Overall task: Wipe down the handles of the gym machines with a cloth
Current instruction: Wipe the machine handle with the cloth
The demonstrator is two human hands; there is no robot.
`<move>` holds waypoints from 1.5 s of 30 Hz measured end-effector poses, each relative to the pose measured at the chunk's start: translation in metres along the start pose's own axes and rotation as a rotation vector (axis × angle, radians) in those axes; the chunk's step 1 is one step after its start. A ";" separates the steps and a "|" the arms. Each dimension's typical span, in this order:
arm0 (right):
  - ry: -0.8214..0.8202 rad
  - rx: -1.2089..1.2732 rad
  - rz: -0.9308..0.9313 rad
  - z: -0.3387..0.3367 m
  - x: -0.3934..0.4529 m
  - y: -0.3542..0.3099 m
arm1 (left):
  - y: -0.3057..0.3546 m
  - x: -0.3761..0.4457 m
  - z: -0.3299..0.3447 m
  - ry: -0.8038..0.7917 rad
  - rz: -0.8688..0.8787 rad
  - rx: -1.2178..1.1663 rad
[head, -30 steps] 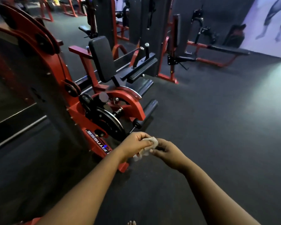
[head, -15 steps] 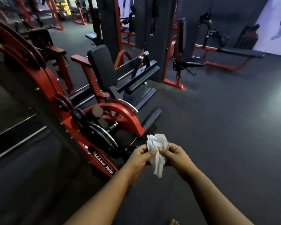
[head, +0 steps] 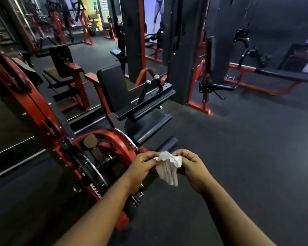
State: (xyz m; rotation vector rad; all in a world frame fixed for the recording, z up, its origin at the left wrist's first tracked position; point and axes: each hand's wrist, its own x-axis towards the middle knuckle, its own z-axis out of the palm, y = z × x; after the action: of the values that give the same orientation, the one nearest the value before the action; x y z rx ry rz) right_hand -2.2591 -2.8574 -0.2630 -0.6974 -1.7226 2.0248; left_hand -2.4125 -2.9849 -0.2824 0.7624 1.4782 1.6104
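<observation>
So we've got the white cloth [head: 168, 166] pinched between both hands out in front of us. Our left hand [head: 142, 166] is grasping its upper left corner with curled fingers, and our right hand [head: 191, 166] is grasping the upper right edge the same way. The cloth is crumpled, and the rest of it hangs down between the 2 hands, above the dark rubber floor [head: 247, 148].

Taking the red and black machine [head: 114, 139] as our landmark: the cloth sits just in front of its near end, close to the black roller pad [head: 168, 143], not touching any part that we can make out. The 2 black upright handles [head: 150, 89] with silver caps stand beyond the machine's black back pad [head: 113, 87], well apart from the cloth. Behind the machine there's a dark pillar [head: 182, 50] with a red frame, and off to its right a low red frame carrying a long black pad [head: 284, 75]. More red equipment sits farther back to the left, too dim to tell apart.
</observation>
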 end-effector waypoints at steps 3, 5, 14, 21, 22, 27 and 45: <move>0.030 -0.057 -0.012 -0.018 0.044 -0.004 | 0.003 0.043 0.003 -0.025 -0.044 -0.012; 0.037 -0.086 0.002 -0.029 0.072 -0.002 | 0.002 0.068 0.005 0.023 -0.084 -0.066; 0.072 -0.159 0.032 -0.078 0.214 -0.008 | -0.022 0.233 -0.009 -0.076 -0.165 0.051; 0.088 0.011 0.169 -0.108 0.309 -0.005 | -0.016 0.333 -0.021 0.038 -0.146 0.146; 0.065 0.022 0.193 -0.113 0.325 -0.003 | -0.016 0.346 -0.023 0.045 -0.143 0.167; -0.041 -0.109 0.154 -0.136 0.403 0.009 | -0.028 0.409 -0.042 0.141 -0.055 0.390; 0.092 -0.300 -0.170 -0.165 0.688 -0.020 | -0.049 0.545 -0.178 0.537 -0.506 1.443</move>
State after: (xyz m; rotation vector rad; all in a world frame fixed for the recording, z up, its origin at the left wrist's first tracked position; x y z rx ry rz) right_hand -2.7108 -2.3192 -0.3450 -0.6966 -1.9796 1.6151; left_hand -2.8267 -2.6039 -0.4010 0.5421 2.9164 0.1295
